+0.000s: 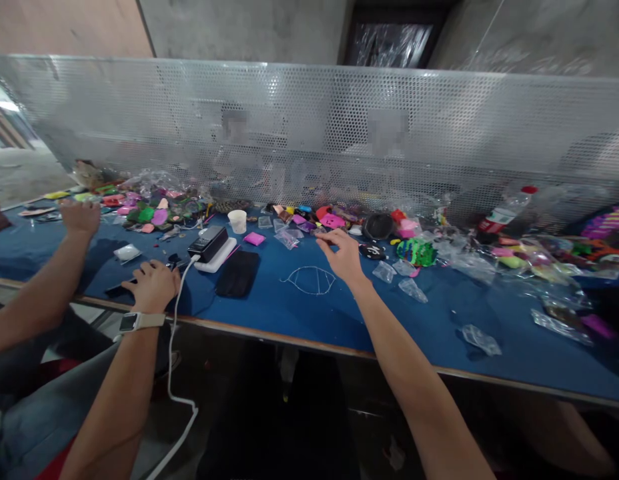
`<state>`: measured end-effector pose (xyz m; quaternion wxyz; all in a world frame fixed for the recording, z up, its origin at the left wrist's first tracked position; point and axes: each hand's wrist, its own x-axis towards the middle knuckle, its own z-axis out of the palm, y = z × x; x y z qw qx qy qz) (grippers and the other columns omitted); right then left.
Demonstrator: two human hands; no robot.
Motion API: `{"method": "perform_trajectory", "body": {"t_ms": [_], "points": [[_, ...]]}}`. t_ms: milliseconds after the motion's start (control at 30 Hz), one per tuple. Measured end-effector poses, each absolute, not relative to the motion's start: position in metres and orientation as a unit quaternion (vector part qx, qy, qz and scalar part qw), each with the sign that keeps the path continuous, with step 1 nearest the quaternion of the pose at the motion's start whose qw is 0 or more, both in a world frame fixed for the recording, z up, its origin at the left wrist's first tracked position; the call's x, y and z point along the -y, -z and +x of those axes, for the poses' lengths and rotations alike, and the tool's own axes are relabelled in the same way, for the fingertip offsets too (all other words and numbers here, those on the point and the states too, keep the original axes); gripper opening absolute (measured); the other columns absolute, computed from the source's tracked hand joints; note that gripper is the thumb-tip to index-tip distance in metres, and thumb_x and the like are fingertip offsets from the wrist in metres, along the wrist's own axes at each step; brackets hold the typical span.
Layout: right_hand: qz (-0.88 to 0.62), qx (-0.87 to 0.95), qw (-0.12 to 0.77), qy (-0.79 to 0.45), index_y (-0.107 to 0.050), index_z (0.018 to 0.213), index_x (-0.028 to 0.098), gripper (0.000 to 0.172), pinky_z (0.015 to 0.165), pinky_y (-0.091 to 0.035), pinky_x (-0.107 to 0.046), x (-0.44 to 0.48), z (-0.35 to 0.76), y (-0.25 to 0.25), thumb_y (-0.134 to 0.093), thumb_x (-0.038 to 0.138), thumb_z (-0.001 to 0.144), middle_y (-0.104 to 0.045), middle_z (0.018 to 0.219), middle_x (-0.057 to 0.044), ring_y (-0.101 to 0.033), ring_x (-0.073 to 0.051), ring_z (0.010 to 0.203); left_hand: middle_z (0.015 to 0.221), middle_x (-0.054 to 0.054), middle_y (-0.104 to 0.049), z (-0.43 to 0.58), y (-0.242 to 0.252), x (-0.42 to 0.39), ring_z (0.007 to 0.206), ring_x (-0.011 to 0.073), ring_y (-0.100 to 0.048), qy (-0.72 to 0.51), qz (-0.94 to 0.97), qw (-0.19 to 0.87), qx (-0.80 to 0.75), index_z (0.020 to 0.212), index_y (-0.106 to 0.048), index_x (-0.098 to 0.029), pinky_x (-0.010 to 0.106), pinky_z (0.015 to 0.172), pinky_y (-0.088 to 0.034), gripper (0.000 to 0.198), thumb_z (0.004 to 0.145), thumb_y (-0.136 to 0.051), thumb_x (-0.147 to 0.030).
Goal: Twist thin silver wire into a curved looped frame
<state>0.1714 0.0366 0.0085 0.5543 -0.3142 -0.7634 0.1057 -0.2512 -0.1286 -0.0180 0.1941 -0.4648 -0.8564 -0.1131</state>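
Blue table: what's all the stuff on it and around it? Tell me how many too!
Fish-shaped outline: 1, pale, table's middle front
Table: 1, blue, across view
Mesh panel: 1, grey, behind table
Bottle: 1, clear with red cap, right back
Cup: 1, white, back middle
Packet: 1, pink, near cup
Charger: 1, black, on white block
Cable: 1, white, from charger off table
Flat slab: 1, black, right of block
Coloured pieces: many, mixed, along back
Plastic bags: many, clear, scattered about
Co-worker's hand: 1, bare, far left
Smartwatch: 1, beige strap, left wrist
Left hand: 1, bare, over dark object
Right hand: 1, bare, near outline
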Motion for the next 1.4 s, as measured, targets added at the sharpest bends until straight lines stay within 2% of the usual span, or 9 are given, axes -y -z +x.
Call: {"method": "perform_trajectory", "body": {"t_ms": [133, 200, 300, 433, 600, 767, 867, 1167, 1400], "points": [[-0.319, 0.737, 0.561, -0.203, -0.086, 0.108, 0.024, 0.034, 0.08, -0.066, -0.042, -0.042, 0.17, -0.003, -0.075, 0.056, 0.099, -0.082, 0.102, -0.009, -0.077, -0.024, 0.084, 0.137, 0.032, -0.066, -0.242, -0.011, 0.122, 0.123, 0.052, -0.065, 0.189, -0.469, 0.212, 0.836, 0.137, -0.065, -0.008, 0.068, 0.1, -0.052, 0.05, 0.099, -0.049, -0.036], [-0.317, 0.72, 0.562, -0.255, -0.085, 0.11, 0.023, 0.04, 0.078, -0.066, -0.041, -0.046, 0.169, 0.001, -0.077, 0.06, 0.096, -0.082, 0.093, -0.007, -0.077, -0.023, 0.079, 0.142, 0.027, -0.066, -0.223, -0.034, 0.113, 0.129, 0.0468, -0.064, 0.252, -0.54, 0.196, 0.779, 0.141, -0.066, -0.012, 0.059, 0.108, -0.052, 0.049, 0.1, -0.052, -0.036], [-0.31, 0.698, 0.563, -0.317, -0.083, 0.111, 0.023, 0.048, 0.075, -0.066, -0.039, -0.051, 0.166, 0.005, -0.081, 0.065, 0.09, -0.079, 0.079, -0.004, -0.077, -0.023, 0.074, 0.131, 0.015, -0.074, -0.173, -0.063, 0.089, 0.125, 0.0341, -0.069, 0.313, -0.68, 0.1, 0.655, 0.125, -0.074, -0.019, 0.047, 0.113, -0.053, 0.035, 0.102, -0.054, -0.035], [-0.3, 0.675, 0.569, -0.362, -0.082, 0.109, 0.022, 0.053, 0.072, -0.066, -0.039, -0.051, 0.163, 0.006, -0.087, 0.067, 0.082, -0.078, 0.077, -0.003, -0.076, -0.022, 0.07, 0.119, 0.01, -0.08, -0.09, -0.068, 0.041, 0.108, 0.0228, -0.075, 0.335, -0.797, -0.074, 0.498, 0.117, -0.074, -0.019, 0.036, 0.103, -0.057, 0.023, 0.103, -0.06, -0.029], [-0.323, 0.68, 0.556, -0.354, -0.081, 0.106, 0.022, 0.054, 0.071, -0.065, -0.04, -0.051, 0.165, 0.008, -0.087, 0.069, 0.08, -0.077, 0.075, -0.003, -0.075, -0.023, 0.068, 0.098, 0.007, -0.081, -0.032, -0.04, -0.014, 0.091, 0.019, -0.075, 0.352, -0.821, -0.201, 0.402, 0.098, -0.075, -0.018, 0.033, 0.089, -0.057, 0.009, 0.095, -0.067, -0.018], [-0.327, 0.677, 0.553, -0.36, -0.079, 0.097, 0.022, 0.051, 0.081, -0.067, -0.042, -0.054, 0.172, 0.011, -0.091, 0.067, 0.076, -0.083, 0.089, -0.007, -0.079, -0.025, 0.079, 0.091, 0.005, -0.079, -0.031, -0.015, -0.037, 0.084, 0.0171, -0.071, 0.433, -0.785, -0.24, 0.372, 0.09, -0.076, -0.017, 0.03, 0.081, -0.055, 0.009, 0.093, -0.07, -0.022], [-0.327, 0.67, 0.555, -0.368, -0.079, 0.092, 0.021, 0.047, 0.082, -0.067, -0.042, -0.055, 0.17, 0.015, -0.094, 0.063, 0.076, -0.082, 0.087, -0.006, -0.078, -0.023, 0.077, 0.09, 0.006, -0.079, -0.033, -0.004, -0.04, 0.083, 0.0168, -0.07, 0.476, -0.753, -0.277, 0.359, 0.087, -0.076, -0.015, 0.03, 0.079, -0.054, 0.011, 0.092, -0.073, -0.026], [-0.292, 0.458, 0.642, -0.541, -0.079, 0.09, 0.027, 0.049, 0.096, -0.067, -0.036, -0.049, 0.145, 0.021, -0.109, 0.049, 0.057, -0.08, 0.085, 0.001, -0.081, -0.021, 0.092, 0.081, 0.004, -0.075, -0.022, 0.015, -0.046, 0.072, 0.0148, -0.064, 0.7, -0.487, -0.414, 0.318, 0.088, -0.079, -0.018, 0.029, 0.07, -0.053, 0.024, 0.08, -0.089, -0.038], [-0.304, 0.543, 0.616, -0.482, -0.084, 0.095, 0.027, 0.04, 0.088, -0.066, -0.037, -0.043, 0.147, 0.016, -0.101, 0.052, 0.069, -0.082, 0.087, -0.001, -0.077, -0.02, 0.082, 0.081, 0.005, -0.079, -0.028, 0.017, -0.042, 0.071, 0.0173, -0.068, 0.638, -0.6, -0.321, 0.36, 0.084, -0.083, -0.019, 0.032, 0.07, -0.055, 0.012, 0.082, -0.086, -0.03]]}}
